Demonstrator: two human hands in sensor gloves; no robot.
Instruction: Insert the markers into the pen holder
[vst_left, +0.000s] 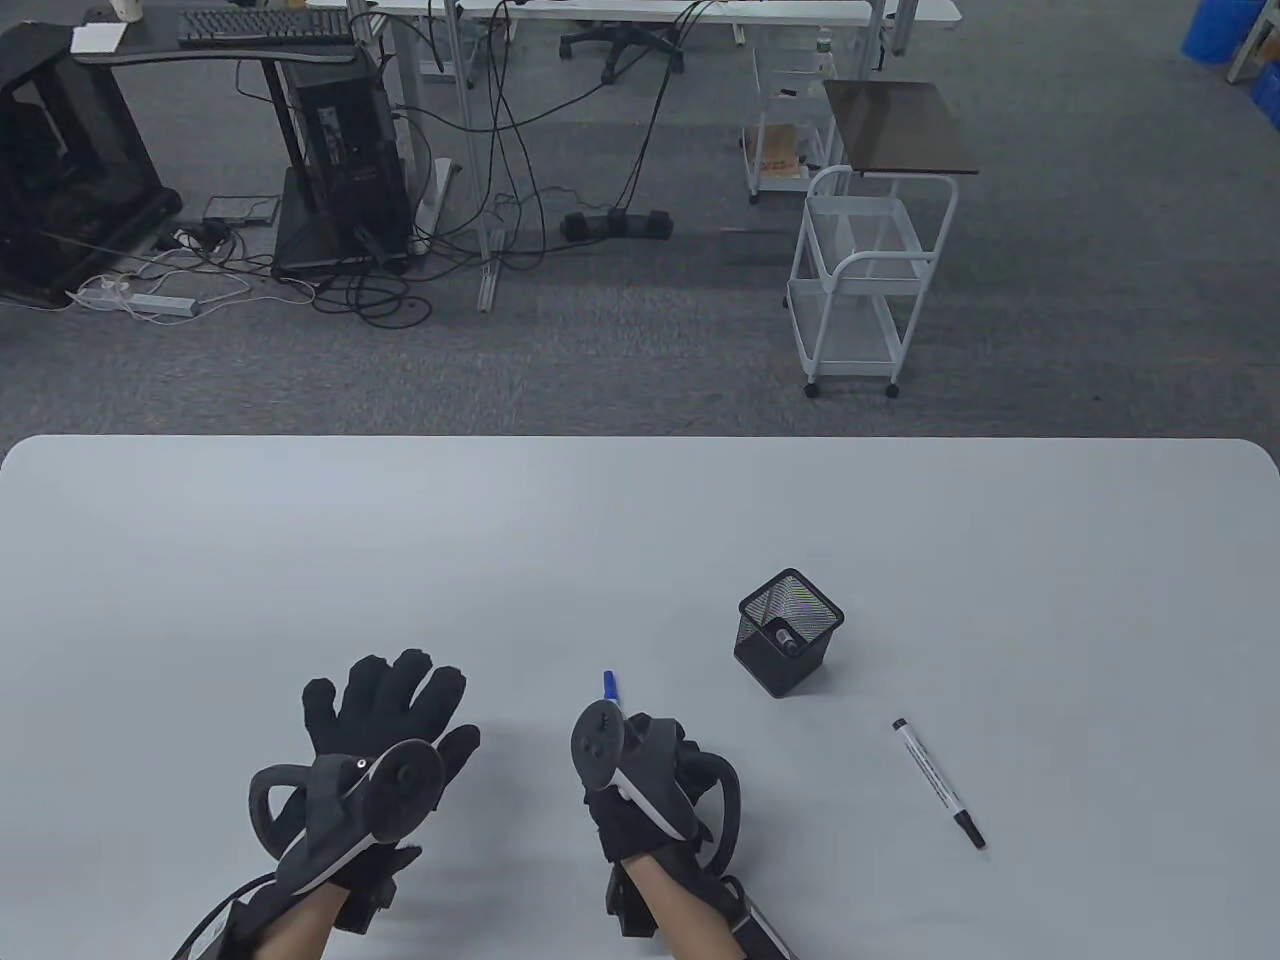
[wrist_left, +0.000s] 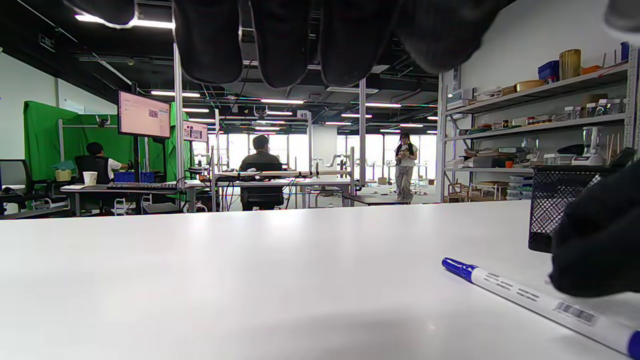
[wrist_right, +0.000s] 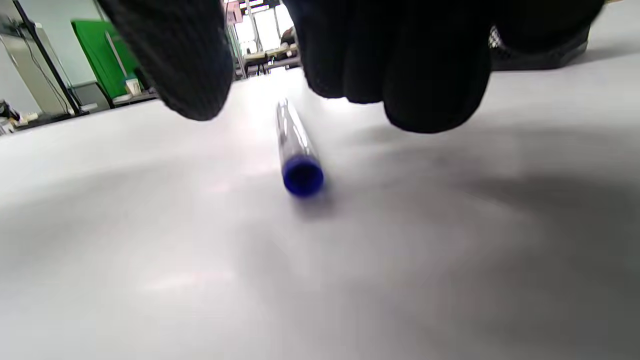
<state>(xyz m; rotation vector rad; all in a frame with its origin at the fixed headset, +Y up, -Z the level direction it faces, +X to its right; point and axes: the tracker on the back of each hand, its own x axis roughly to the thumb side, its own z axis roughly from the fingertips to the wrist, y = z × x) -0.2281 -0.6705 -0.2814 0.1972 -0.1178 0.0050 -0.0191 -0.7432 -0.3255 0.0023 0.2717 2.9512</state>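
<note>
A white marker with blue ends (vst_left: 609, 686) lies on the white table (vst_left: 300, 560); only its far tip shows past my right hand (vst_left: 650, 785), which hovers low over it. In the right wrist view the marker (wrist_right: 296, 145) lies on the table between my thumb (wrist_right: 175, 60) and fingers (wrist_right: 430, 75), not gripped. A black mesh pen holder (vst_left: 790, 632) stands to the far right of it, with one marker inside. A white marker with black ends (vst_left: 938, 783) lies right of my right hand. My left hand (vst_left: 385, 715) rests spread and empty.
The left wrist view shows the blue marker (wrist_left: 530, 297), the pen holder (wrist_left: 555, 205) behind it and my right hand's fingers (wrist_left: 595, 240) at the marker. Beyond the table's far edge (vst_left: 640, 438) are a white cart (vst_left: 865, 280) and desks.
</note>
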